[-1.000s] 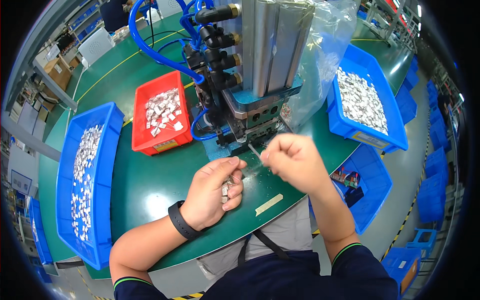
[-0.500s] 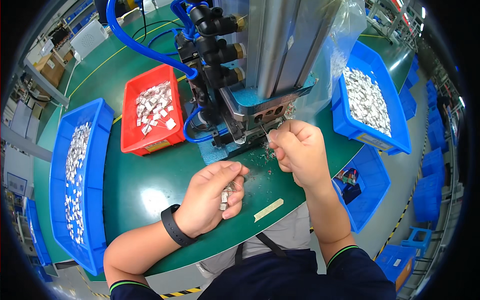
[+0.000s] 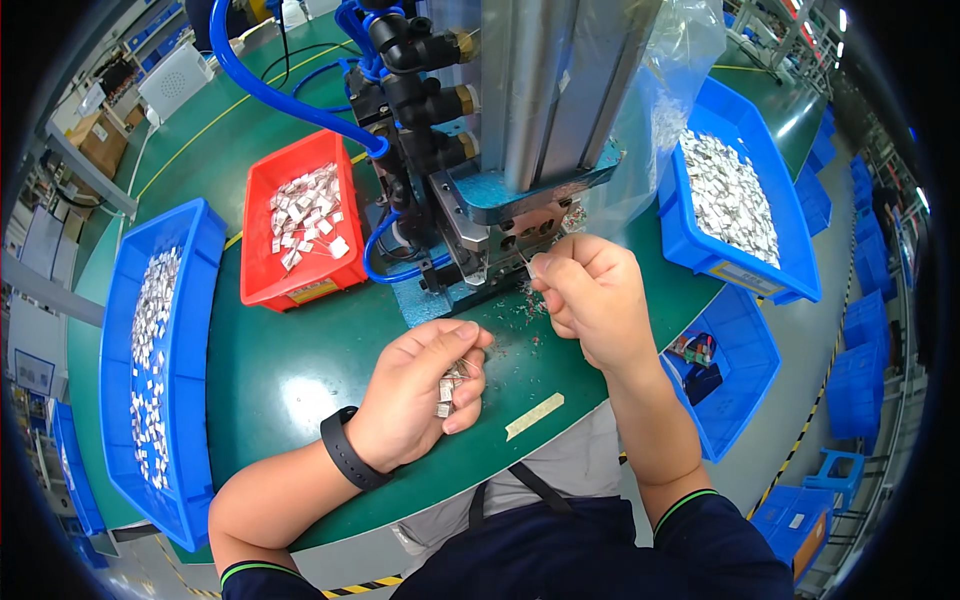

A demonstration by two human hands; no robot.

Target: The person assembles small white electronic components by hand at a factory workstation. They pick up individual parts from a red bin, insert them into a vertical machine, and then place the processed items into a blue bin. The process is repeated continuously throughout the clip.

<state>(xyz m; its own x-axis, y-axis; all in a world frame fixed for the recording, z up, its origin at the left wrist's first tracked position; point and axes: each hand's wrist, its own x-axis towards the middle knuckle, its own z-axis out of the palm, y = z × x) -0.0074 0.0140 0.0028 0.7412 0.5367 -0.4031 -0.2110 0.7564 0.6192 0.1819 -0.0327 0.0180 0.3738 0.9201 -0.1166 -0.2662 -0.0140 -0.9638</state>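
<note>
My left hand (image 3: 415,395) is curled around several small white blocks with thin wire leads (image 3: 446,395), just above the green table. A small white block with wire leads (image 3: 531,269) is pinched between the thumb and forefinger of my right hand (image 3: 600,300). Its leads point at the lower front of a metal press machine (image 3: 525,232), which has round holes in its face. My fingertips are close to that face; whether the leads touch it I cannot tell. Tiny clipped bits (image 3: 528,310) are scattered on the table below the machine.
Similar white pieces fill a red bin (image 3: 262,225), a long blue bin (image 3: 195,370) at left and a blue bin (image 3: 705,235) at right. Another blue bin (image 3: 745,385) sits lower right. Blue air hoses (image 3: 290,105) loop beside the machine. Yellowish tape (image 3: 535,416) sticks to the table (image 3: 290,385).
Little differs. The machine and both hands appear slightly further left in the picture, and both hands keep their grips.
</note>
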